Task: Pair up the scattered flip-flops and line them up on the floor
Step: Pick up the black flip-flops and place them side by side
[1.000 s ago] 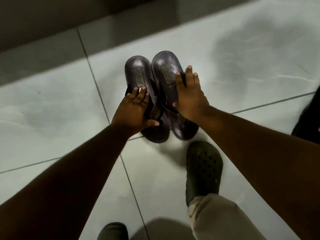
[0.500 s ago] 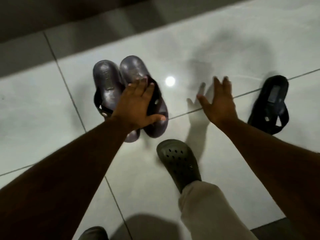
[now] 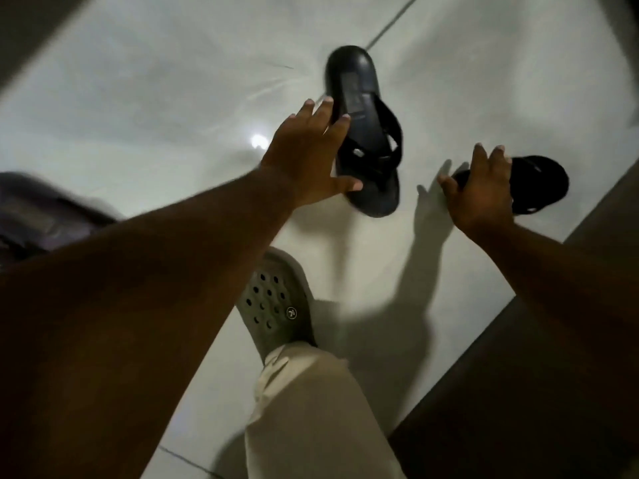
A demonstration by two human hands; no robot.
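A black flip-flop [image 3: 366,133] lies on the pale tiled floor, toe pointing away, strap side up. My left hand [image 3: 307,160] hovers at its left edge with fingers spread, fingertips over the sole's edge. A second black flip-flop [image 3: 539,184] lies further right, partly hidden behind my right hand [image 3: 480,191], which is spread open over its near end. Whether either hand touches a flip-flop cannot be told. The purple pair [image 3: 38,216] is a blur at the left edge, behind my left forearm.
My foot in a green perforated clog [image 3: 276,305] and a beige trouser leg [image 3: 311,416] stand below the hands. A darker floor strip [image 3: 518,340] runs along the right. A light glare [image 3: 257,141] shines on the tile.
The view swung right. Both hands left the purple pair and moved to the two black flip-flops; the second black one came into view.
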